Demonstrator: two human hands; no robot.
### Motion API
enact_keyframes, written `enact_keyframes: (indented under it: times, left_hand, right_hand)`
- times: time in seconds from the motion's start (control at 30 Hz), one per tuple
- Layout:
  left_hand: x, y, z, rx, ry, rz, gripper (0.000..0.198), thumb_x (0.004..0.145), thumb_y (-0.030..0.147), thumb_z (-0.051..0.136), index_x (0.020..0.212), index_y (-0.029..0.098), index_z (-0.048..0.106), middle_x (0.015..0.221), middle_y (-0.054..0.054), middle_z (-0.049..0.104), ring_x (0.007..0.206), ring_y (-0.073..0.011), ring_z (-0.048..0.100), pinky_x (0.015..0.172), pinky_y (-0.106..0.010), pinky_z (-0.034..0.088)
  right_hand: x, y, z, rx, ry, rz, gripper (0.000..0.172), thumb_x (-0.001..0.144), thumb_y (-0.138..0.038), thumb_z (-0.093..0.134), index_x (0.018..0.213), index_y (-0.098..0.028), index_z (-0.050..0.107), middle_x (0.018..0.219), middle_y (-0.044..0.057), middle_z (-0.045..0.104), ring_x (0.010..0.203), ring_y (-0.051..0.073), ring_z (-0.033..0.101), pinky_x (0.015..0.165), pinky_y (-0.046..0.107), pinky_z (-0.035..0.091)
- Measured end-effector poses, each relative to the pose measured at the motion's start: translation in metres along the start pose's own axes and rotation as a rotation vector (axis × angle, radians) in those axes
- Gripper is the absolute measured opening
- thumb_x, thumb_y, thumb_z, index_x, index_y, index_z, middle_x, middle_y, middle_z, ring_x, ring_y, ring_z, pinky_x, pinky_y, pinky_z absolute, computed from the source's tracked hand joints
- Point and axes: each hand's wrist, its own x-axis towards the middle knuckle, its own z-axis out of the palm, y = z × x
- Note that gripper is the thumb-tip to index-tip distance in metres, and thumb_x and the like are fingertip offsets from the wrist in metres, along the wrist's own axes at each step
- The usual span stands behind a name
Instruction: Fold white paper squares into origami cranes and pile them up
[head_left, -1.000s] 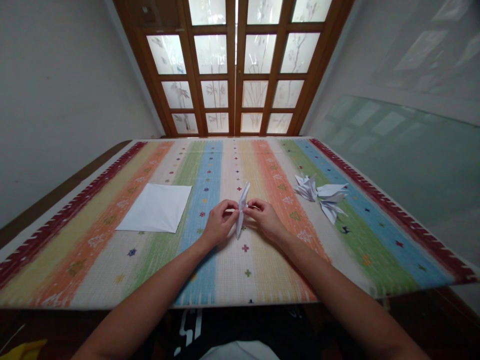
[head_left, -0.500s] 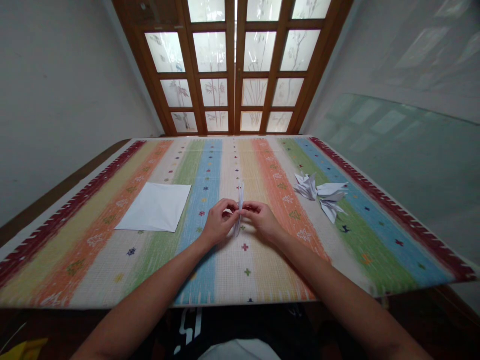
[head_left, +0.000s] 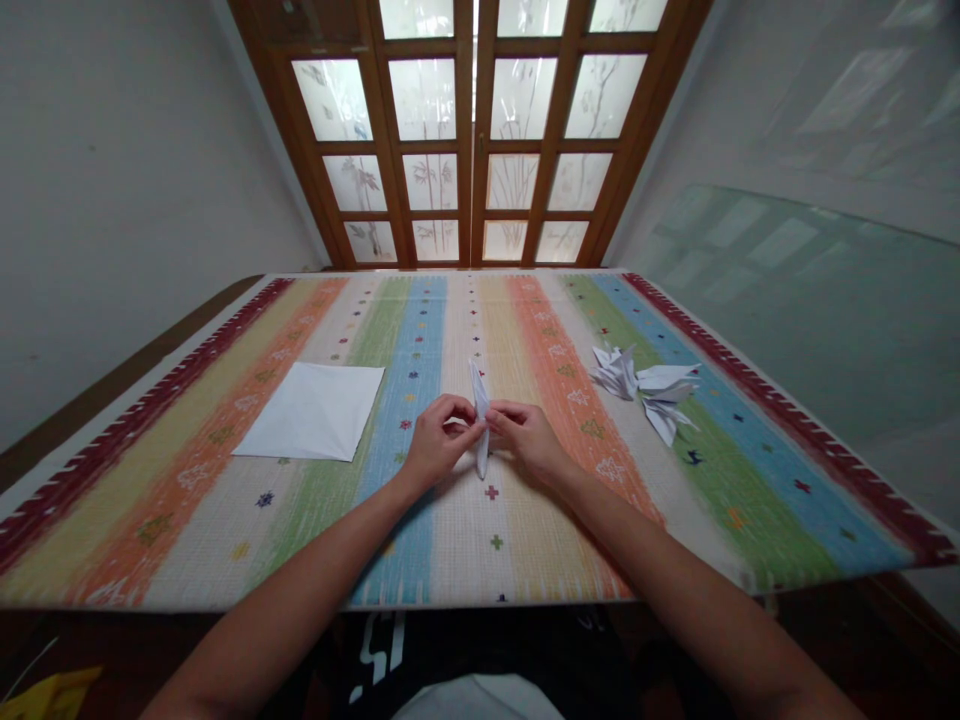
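Mid-table, toward the near edge of the striped tablecloth [head_left: 450, 540]: on my feed, a long, narrow folded white paper piece [head_left: 480, 420] stands slightly tilted, pinched between the closed-in fingers of the left hand [head_left: 439, 440] and the right hand [head_left: 531, 438]. Left of the hands lies a flat square paper sheet [head_left: 311, 412]; to the right, well apart, sit pointed origami figures [head_left: 645, 392].
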Motion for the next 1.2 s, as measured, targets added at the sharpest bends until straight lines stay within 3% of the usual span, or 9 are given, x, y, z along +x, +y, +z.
enact_keyframes:
  times: [0.23, 0.47, 0.7, 0.9, 1.2]
  left_hand:
    - [0.0008, -0.0015, 0.0001, -0.091, 0.01, -0.058, 0.016, 0.088, 0.034, 0.07, 0.09, 0.018, 0.065, 0.091, -0.005, 0.071, 0.084, -0.0176, 0.069, 0.076, -0.028, 0.059]
    - [0.0036, -0.007, -0.001, -0.208, -0.003, -0.09, 0.024, 0.082, 0.035, 0.076, 0.096, 0.018, 0.066, 0.096, -0.006, 0.076, 0.086, -0.018, 0.07, 0.08, -0.031, 0.058]
    - [0.0043, -0.0099, -0.0035, -0.313, -0.038, -0.224, 0.028, 0.082, 0.042, 0.081, 0.094, 0.018, 0.074, 0.093, -0.007, 0.078, 0.086, -0.0204, 0.073, 0.082, -0.035, 0.06]
    - [0.0031, -0.0086, -0.0041, -0.368, 0.003, -0.224, 0.031, 0.078, 0.045, 0.087, 0.086, 0.016, 0.079, 0.128, -0.015, 0.074, 0.104, -0.0246, 0.073, 0.09, -0.039, 0.062]
    - [0.0048, -0.0088, -0.0072, -0.294, -0.009, -0.174, 0.022, 0.082, 0.041, 0.083, 0.083, 0.019, 0.083, 0.132, -0.015, 0.074, 0.122, -0.031, 0.069, 0.099, -0.044, 0.059]
  right_hand:
    - [0.0041, 0.006, -0.0033, 0.089, 0.11, 0.005, 0.037, 0.068, -0.05, 0.093, 0.087, -0.021, 0.079, 0.089, 0.004, 0.075, 0.08, 0.019, 0.065, 0.076, 0.032, 0.053]
    - [0.0041, 0.0055, -0.0028, 0.039, 0.085, -0.027, 0.034, 0.074, -0.05, 0.088, 0.089, -0.021, 0.08, 0.089, 0.005, 0.076, 0.083, 0.02, 0.066, 0.078, 0.033, 0.052]
    - [0.0032, 0.0036, -0.0025, -0.005, 0.056, -0.038, 0.033, 0.075, -0.053, 0.086, 0.084, -0.022, 0.081, 0.084, 0.005, 0.075, 0.083, 0.022, 0.067, 0.08, 0.035, 0.053]
    - [0.0014, 0.0008, -0.0027, -0.032, 0.021, -0.02, 0.037, 0.077, -0.058, 0.084, 0.086, -0.022, 0.083, 0.084, 0.005, 0.075, 0.081, 0.022, 0.066, 0.078, 0.036, 0.054]
    - [0.002, 0.0019, -0.0024, 0.03, 0.011, -0.004, 0.037, 0.073, -0.058, 0.088, 0.085, -0.022, 0.084, 0.086, 0.006, 0.076, 0.083, 0.022, 0.067, 0.082, 0.037, 0.054]
